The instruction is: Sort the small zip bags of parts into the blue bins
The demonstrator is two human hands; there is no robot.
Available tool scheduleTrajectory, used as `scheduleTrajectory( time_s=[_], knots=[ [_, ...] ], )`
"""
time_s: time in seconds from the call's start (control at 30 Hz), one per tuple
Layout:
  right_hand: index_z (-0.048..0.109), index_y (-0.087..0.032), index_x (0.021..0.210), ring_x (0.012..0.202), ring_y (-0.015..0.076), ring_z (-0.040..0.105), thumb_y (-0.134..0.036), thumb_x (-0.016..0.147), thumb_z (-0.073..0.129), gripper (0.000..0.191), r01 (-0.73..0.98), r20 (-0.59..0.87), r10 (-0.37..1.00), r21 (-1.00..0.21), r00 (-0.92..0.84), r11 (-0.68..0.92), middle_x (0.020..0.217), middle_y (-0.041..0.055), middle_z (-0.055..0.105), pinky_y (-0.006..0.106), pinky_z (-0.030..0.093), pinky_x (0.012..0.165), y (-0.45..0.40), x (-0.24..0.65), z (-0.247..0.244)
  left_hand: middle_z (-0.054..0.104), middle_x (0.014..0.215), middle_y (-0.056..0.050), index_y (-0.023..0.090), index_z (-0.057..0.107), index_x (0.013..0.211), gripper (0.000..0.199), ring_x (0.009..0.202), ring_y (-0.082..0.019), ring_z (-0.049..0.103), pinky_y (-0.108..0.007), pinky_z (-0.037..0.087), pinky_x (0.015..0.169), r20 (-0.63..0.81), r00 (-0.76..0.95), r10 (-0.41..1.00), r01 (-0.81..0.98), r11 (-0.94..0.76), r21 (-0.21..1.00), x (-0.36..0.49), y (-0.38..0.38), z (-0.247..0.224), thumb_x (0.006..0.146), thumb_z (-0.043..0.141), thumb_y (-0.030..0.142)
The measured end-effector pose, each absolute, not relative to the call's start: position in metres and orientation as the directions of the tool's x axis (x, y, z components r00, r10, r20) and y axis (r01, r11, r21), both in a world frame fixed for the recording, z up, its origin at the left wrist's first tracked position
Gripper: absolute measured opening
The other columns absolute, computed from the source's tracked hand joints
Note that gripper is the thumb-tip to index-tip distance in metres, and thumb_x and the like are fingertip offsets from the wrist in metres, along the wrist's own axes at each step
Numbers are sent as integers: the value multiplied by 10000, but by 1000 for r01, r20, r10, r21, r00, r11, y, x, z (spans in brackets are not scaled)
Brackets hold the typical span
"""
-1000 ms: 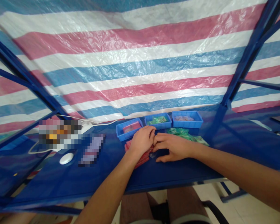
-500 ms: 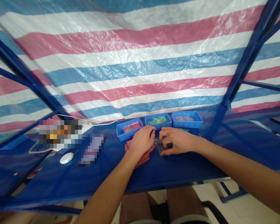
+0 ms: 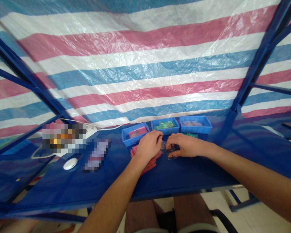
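Note:
Over a pile of red packets (image 3: 150, 166) lies my left hand (image 3: 147, 145), its fingers curled in toward the right; what they hold, if anything, is hidden. Just right of it, my right hand (image 3: 184, 145) has thumb and fingers closed on a small clear plastic bag (image 3: 170, 156) with something dark about it, pressed near the tabletop. Behind my hands stand a blue bin with pink-red packets (image 3: 123, 138), a blue bin with green packets (image 3: 164, 131) and a blue bin with pale packets (image 3: 199, 129). Part of a green packet (image 3: 192, 135) shows behind my right hand.
The blue table (image 3: 106, 187) runs across the view. On its left are a white rounded object (image 3: 70, 164), a blurred-out flat item (image 3: 97, 155) and white cables (image 3: 109, 128). Blue metal posts (image 3: 254, 64) and a striped tarp (image 3: 145, 64) stand behind.
My right hand's fingers have drawn in around the clear bag, and its thumb has moved up slightly. My left hand stays nearly in place. The whole view has shifted slightly.

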State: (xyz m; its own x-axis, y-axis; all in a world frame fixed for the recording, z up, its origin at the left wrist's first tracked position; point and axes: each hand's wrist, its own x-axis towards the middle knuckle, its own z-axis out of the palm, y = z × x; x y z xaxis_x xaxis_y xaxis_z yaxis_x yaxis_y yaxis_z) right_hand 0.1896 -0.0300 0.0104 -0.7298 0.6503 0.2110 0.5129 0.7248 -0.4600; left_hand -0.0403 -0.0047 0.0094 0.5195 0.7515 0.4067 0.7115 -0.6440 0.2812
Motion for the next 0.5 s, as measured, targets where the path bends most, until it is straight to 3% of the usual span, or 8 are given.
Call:
scheduleTrajectory(
  time_s=[0.27,0.5],
  knots=[
    [707,-220,1013,777,187,693,-359,858,821,238,476,149,720,-657,-678,584,878,7,749,286,504,717,-31,189,11,778,1138,-84,232,750,1129,235,1074,-266,731,-399,552,1004,421,519,744,695,-654,299,-40,-2,8,988,562,212],
    [679,-222,1002,817,189,681,-272,860,775,178,356,369,756,-715,-540,602,913,12,726,320,554,791,-24,188,0,777,1102,-85,213,736,1132,257,1037,-243,728,-369,556,964,507,561,654,535,-754,380,-37,-10,23,1059,506,299]
  ],
)
